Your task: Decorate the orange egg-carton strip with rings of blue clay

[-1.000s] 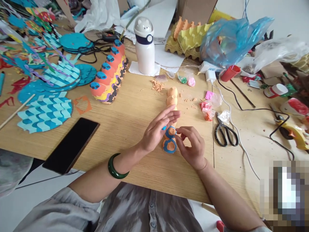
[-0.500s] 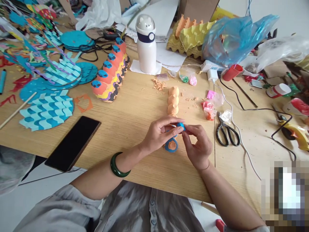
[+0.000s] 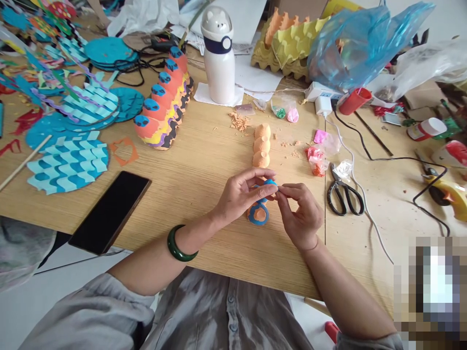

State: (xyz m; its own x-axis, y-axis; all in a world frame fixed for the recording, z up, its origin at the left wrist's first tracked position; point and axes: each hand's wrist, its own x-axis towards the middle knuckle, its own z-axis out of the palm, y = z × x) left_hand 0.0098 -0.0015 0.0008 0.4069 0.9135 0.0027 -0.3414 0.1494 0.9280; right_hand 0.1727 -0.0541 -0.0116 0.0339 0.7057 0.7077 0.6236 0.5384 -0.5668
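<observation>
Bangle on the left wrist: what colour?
The bangle is dark green, clearest in the head view.

A wooden tabletop (image 3: 175, 184) with light brown grain spans the view, its grain running mostly left to right. 1 dark seam (image 3: 325, 233) runs from near to far, right of the middle, and the surface past it looks paler. A plain, pale wall (image 3: 447, 17) shows at the far right, and part of a brown cardboard box (image 3: 302, 8) stands at the far edge. Below the table's near edge, white floor (image 3: 73, 296) shows at left, with 1 light wooden bar (image 3: 315, 305) at right. The light is soft, whitening the tabletop towards the right. Pixelation hides the near right corner.
</observation>
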